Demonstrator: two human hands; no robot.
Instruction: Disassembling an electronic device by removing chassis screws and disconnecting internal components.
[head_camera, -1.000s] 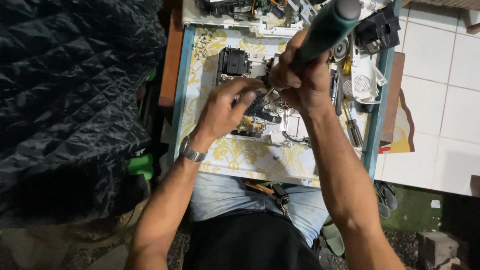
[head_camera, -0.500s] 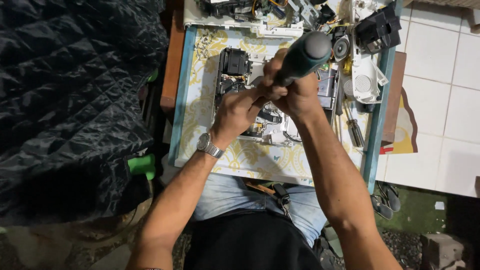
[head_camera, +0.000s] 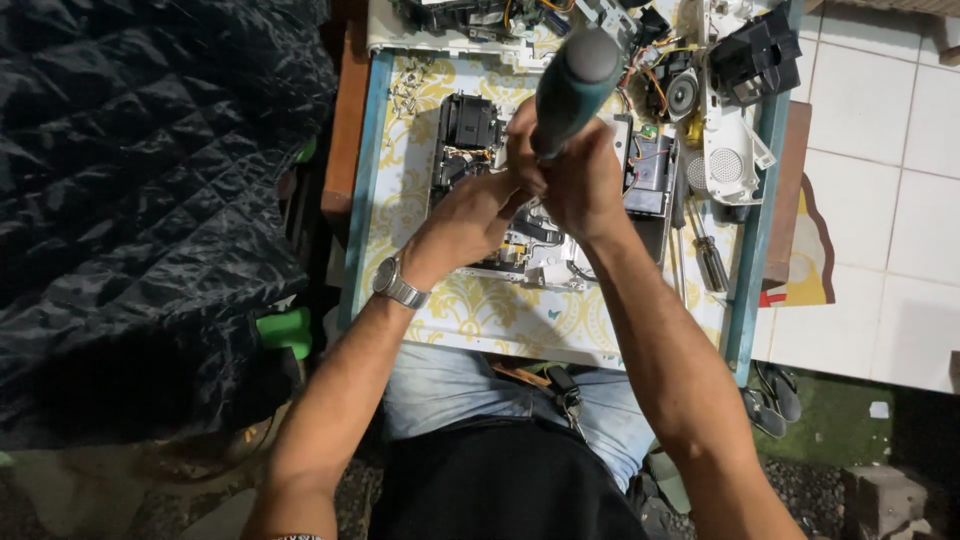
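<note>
Screwdriver (head_camera: 572, 85) with its thick teal handle is standing nearly upright over the opened device (head_camera: 545, 200), and we are wrapping our right hand (head_camera: 580, 185) around the lower part of that handle, the grip clamped shut on it with the fingers curled tight. Our left hand (head_camera: 478, 215) is pressing in just beside the right, its fingertips pinched together down at the tool's shaft where it is meeting the device; we cannot tell whether they are holding the shaft itself or a small part under it, since the right hand is hiding that spot. We are wearing a metal wristwatch (head_camera: 398, 285) on the left wrist. The device is lying open on the tabletop (head_camera: 470, 315), which is showing a yellow floral cover and a blue rim, with dark and silver parts and thin wires exposed inside. A second screwdriver (head_camera: 705, 255) with a dark handle is lying to the right of the device, and a white speaker piece (head_camera: 728, 165) is sitting near the far right edge.
</note>
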